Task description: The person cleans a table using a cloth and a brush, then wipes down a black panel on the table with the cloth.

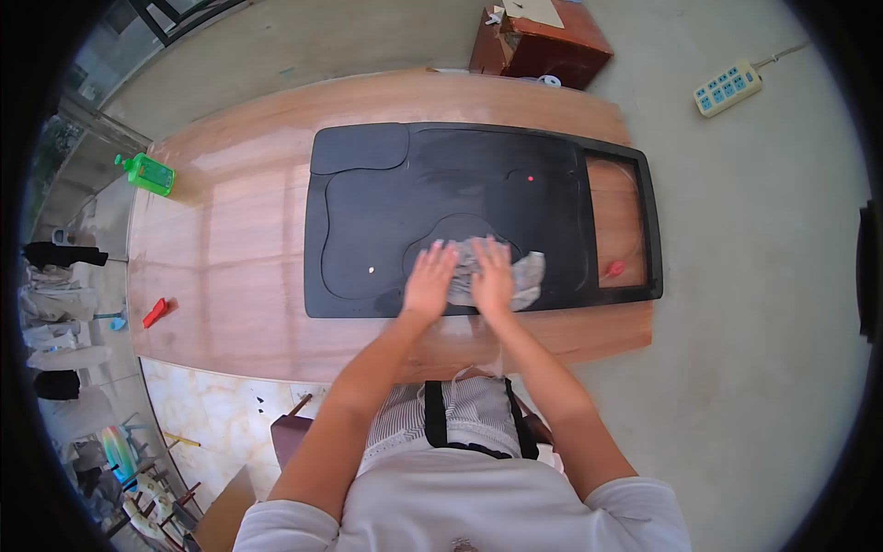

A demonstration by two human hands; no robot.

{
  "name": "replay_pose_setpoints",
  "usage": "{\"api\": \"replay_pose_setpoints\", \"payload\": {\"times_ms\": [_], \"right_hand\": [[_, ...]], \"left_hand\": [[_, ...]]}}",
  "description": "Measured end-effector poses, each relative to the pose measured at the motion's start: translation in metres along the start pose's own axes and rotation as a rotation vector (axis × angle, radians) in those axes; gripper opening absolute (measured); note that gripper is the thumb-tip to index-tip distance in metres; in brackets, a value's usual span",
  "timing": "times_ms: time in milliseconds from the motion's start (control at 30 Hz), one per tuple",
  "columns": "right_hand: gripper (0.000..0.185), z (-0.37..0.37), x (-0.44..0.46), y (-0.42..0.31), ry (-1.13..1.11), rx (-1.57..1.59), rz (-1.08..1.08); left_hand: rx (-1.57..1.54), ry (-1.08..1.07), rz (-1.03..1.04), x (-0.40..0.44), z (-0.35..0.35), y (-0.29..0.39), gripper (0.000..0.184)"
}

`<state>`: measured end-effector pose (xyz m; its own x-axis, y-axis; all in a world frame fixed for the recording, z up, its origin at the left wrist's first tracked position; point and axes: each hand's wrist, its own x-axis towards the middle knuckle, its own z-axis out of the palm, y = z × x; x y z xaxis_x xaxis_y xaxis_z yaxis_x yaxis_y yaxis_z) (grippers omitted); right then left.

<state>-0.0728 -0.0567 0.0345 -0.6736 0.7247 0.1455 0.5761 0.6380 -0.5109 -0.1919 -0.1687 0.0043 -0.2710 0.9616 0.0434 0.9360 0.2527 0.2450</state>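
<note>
A large black panel (368, 212) with curved raised outlines and a rectangular opening at its right end lies flat on the wooden table. Near its front edge, a crumpled grey cloth (528, 279) rests on the panel. My left hand (430, 278) lies flat at the cloth's left edge, fingers stretched forward. Just to its right, my right hand (493, 278) presses flat on top of the cloth with fingers extended. The cloth beneath my palms is partly hidden. A small white spot (372, 270) and a small red spot (531, 178) show on the panel.
On the wooden table (230, 276) are a green bottle (152, 175) at far left, a red object (155, 313) at front left and a pinkish-red item (615, 269) inside the panel's opening. Beyond stands a reddish-brown box (543, 46); a power strip (728, 88) lies on the floor.
</note>
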Motion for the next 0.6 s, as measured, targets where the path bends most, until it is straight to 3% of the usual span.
{"api": "replay_pose_setpoints", "payload": {"times_ms": [100, 167, 267, 433, 533, 600], "right_hand": [[0.064, 0.055, -0.004, -0.077, -0.111, 0.062, -0.142], [0.069, 0.083, -0.009, -0.124, -0.161, 0.101, -0.240], [0.065, 0.093, -0.017, -0.154, -0.218, 0.098, -0.381], [0.066, 0.056, -0.022, -0.119, -0.370, 0.151, -0.406], [0.066, 0.023, -0.034, -0.109, -0.372, 0.161, -0.397], [0.066, 0.038, -0.034, -0.119, -0.306, 0.117, -0.431]], "left_hand": [[-0.029, 0.028, -0.158, -0.049, -0.032, -0.066, 0.069], [-0.030, 0.017, -0.275, -0.088, -0.054, -0.102, 0.072], [-0.030, 0.050, -0.262, -0.128, -0.065, -0.130, 0.066], [-0.024, 0.006, -0.211, -0.127, -0.066, -0.114, 0.060], [-0.149, 0.033, -0.175, -0.131, -0.078, -0.097, 0.060], [-0.095, -0.017, -0.206, -0.127, -0.070, -0.100, 0.058]]}}
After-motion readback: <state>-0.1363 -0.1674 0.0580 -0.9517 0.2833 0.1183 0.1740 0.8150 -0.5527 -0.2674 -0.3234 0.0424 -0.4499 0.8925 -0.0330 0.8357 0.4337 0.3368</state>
